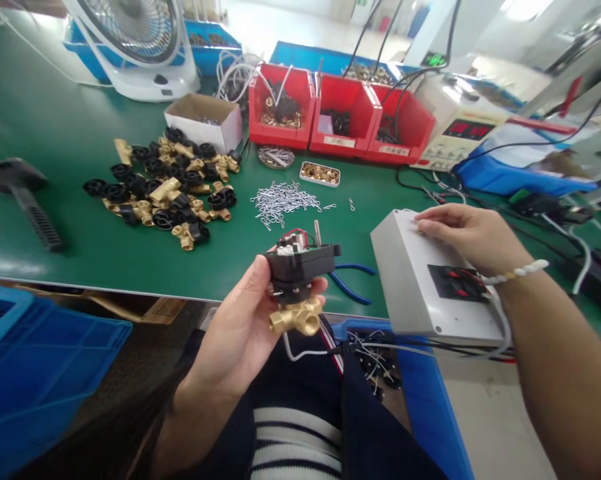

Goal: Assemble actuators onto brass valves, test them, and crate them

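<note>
My left hand (248, 320) grips a motorized brass valve (300, 287) in front of my body, just past the bench's front edge. Its lower part is a brass body (296, 316) with round ports; above sits a black actuator housing, uncovered, showing metal parts, a red wire and an upright pin. A grey cable hangs beside it. My right hand (460, 233) rests on a grey box (410, 267) with a black-and-red terminal. Its thumb and index finger are pinched together at the box's far edge; anything between them is hidden.
Blue-handled pliers (353, 283) and a pile of metal clips (285, 200) lie on the green bench. Brass valves with black caps (168, 187), a hammer (25, 193), a fan (145, 53), red bins (340, 120) and a power supply (455, 127) stand around.
</note>
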`<control>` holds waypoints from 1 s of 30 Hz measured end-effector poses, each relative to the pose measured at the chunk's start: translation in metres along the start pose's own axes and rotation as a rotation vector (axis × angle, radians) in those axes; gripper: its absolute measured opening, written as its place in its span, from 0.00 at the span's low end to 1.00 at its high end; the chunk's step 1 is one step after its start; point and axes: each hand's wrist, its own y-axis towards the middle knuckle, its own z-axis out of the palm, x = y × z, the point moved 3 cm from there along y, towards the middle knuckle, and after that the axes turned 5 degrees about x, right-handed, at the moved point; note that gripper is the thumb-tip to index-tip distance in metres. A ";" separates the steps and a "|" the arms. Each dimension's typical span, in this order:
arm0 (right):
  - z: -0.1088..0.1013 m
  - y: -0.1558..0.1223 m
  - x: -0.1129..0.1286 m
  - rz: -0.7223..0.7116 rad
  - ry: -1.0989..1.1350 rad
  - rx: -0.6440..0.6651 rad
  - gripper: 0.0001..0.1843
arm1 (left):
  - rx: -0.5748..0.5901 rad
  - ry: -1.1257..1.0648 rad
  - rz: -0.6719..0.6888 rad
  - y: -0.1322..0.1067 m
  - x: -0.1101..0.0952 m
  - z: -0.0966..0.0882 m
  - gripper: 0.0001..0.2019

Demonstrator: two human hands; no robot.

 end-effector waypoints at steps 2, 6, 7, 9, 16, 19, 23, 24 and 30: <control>0.001 -0.001 0.004 0.009 -0.032 -0.018 0.27 | -0.013 -0.032 -0.002 -0.001 -0.001 0.001 0.21; 0.003 -0.003 0.007 0.053 -0.102 -0.061 0.28 | 0.034 -0.066 -0.033 -0.004 -0.001 0.003 0.28; 0.003 -0.003 0.006 0.057 -0.099 -0.069 0.27 | 0.054 -0.076 -0.039 -0.004 -0.001 0.003 0.29; 0.003 -0.002 0.003 0.058 -0.088 -0.082 0.27 | 0.082 -0.097 -0.053 -0.005 0.000 0.003 0.31; -0.001 -0.002 0.002 0.076 -0.127 -0.102 0.32 | 0.112 -0.140 -0.060 -0.006 0.000 0.006 0.35; -0.001 -0.004 0.007 0.106 -0.180 -0.111 0.34 | 0.096 -0.140 -0.072 -0.005 0.001 0.006 0.35; -0.001 -0.003 0.007 0.103 -0.188 -0.104 0.32 | 0.102 -0.141 -0.088 -0.005 0.001 0.005 0.35; -0.001 -0.003 0.006 0.100 -0.184 -0.093 0.31 | 0.102 -0.141 -0.092 -0.005 0.001 0.005 0.35; 0.002 -0.001 -0.001 0.067 -0.131 -0.027 0.29 | 0.073 -0.124 -0.109 -0.006 0.003 0.007 0.34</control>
